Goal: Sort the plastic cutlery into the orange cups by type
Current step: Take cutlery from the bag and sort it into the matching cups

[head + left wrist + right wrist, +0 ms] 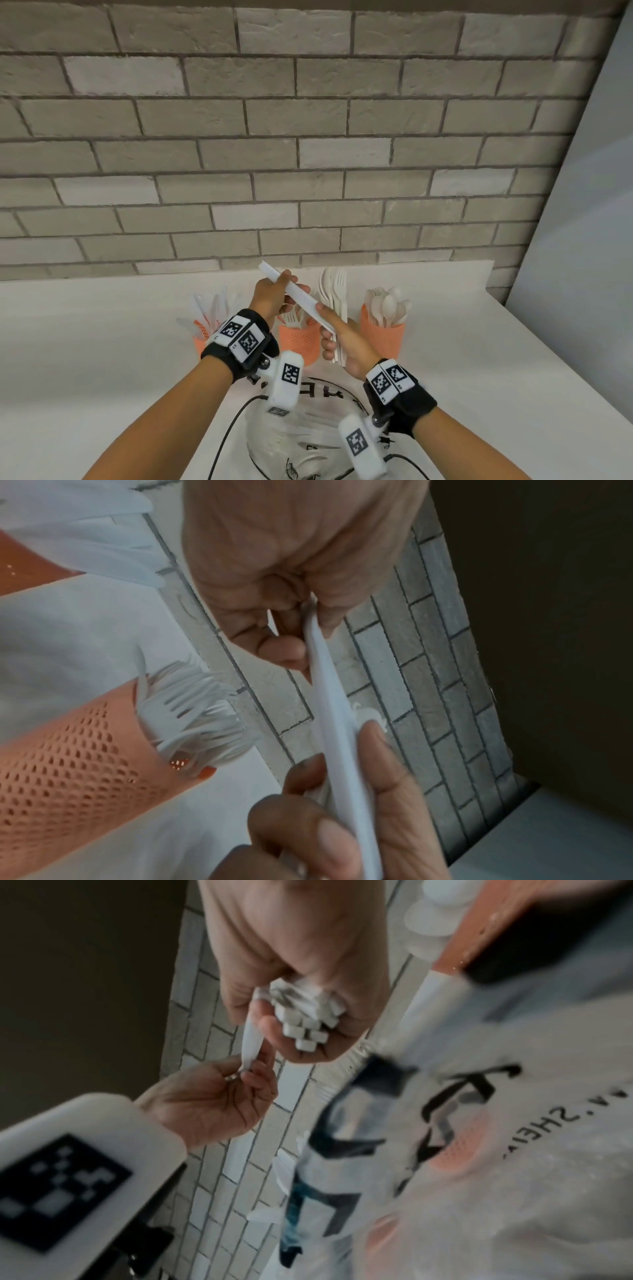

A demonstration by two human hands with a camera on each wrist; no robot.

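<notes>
Three orange mesh cups stand in a row on the white counter: the left cup with knives, the middle cup with forks, and the right cup with spoons. Above the middle cup, my left hand pinches one end of a long white plastic knife. My right hand grips an upright bundle of white cutlery, forks among them, and its thumb and forefinger touch the knife's other end.
A clear plastic bag with black print lies on the counter near me, with more white cutlery inside. Black cables trail from the wrist cameras. A grey brick wall stands right behind the cups.
</notes>
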